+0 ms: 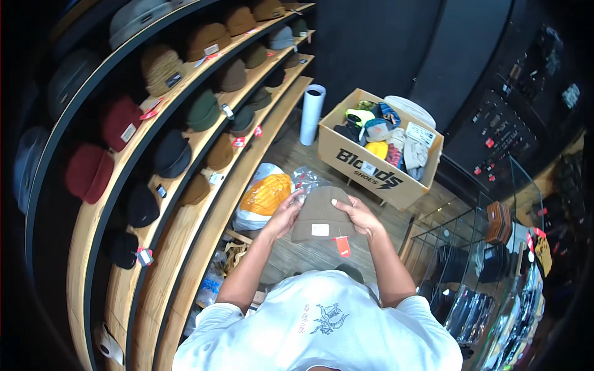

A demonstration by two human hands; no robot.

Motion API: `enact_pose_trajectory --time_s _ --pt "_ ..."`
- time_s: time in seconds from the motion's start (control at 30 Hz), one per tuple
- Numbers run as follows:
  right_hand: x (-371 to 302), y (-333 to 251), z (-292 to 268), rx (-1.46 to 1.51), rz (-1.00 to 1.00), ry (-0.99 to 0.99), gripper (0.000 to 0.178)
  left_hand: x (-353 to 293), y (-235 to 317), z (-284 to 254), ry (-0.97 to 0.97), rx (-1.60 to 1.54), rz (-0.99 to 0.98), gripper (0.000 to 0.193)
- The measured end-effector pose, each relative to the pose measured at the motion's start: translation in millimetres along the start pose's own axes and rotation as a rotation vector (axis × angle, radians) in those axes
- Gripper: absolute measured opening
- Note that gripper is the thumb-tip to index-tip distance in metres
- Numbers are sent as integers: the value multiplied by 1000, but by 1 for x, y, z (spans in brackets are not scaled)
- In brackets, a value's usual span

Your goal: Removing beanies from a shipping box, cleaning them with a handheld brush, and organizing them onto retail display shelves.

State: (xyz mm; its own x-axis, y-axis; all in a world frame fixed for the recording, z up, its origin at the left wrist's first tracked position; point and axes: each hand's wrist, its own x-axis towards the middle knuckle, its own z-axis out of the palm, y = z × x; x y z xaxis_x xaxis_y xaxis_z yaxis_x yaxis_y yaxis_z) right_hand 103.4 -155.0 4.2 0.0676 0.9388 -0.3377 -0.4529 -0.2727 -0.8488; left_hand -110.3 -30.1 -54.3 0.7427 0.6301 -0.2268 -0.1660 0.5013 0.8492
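Ok so the beanie (318, 207) is brownish-olive, w/ a white label (319, 229) on its folded cuff and a red tag (342, 246) dangling off the bottom edge. It's held up in the air, on the wearer's side of the big cardboard box (330, 148) and a bit left of it, not touching it.

R hand (362, 216) has the beanie's right side clamped: thumb on the front, other fingers tucked behind, mostly hidden. L hand (286, 213) is at the beanie's left edge w/ fingers close tog; tbh can't tell if they're actually clamped on it.

The cardboard box is open and stuffed w/ caps & such, incl. a neon yellow piece (359, 117) and a beige one (416, 151). White tube (310, 120) stands upright just left of the box. Also left of the box but closer to the wearer: an orange knit item (267, 195) in clear plastic.

Further left of the box there's a curved-looking (fisheye, lol) wood shelf unit (199, 272) w/ rows of hats, e.g. a maroon beanie (90, 173) & a dk green one (202, 111). Right of the box, nearer the wearer, is a glass case w/ brown leather goods (499, 222) and dark folded stuff.
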Motion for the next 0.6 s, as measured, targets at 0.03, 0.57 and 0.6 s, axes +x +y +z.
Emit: enact_pose_trajectory --time_s 0.03,0.57,0.6 --pt "-4 2 -12 8 -8 21 40 2 -3 11 47 211 42 64" --pt "30 -27 -173 250 93 139 44 83 -48 141 23 1123 613 45" --pt "33 -23 -177 251 114 122 44 86 -57 136 81 1113 625 44"
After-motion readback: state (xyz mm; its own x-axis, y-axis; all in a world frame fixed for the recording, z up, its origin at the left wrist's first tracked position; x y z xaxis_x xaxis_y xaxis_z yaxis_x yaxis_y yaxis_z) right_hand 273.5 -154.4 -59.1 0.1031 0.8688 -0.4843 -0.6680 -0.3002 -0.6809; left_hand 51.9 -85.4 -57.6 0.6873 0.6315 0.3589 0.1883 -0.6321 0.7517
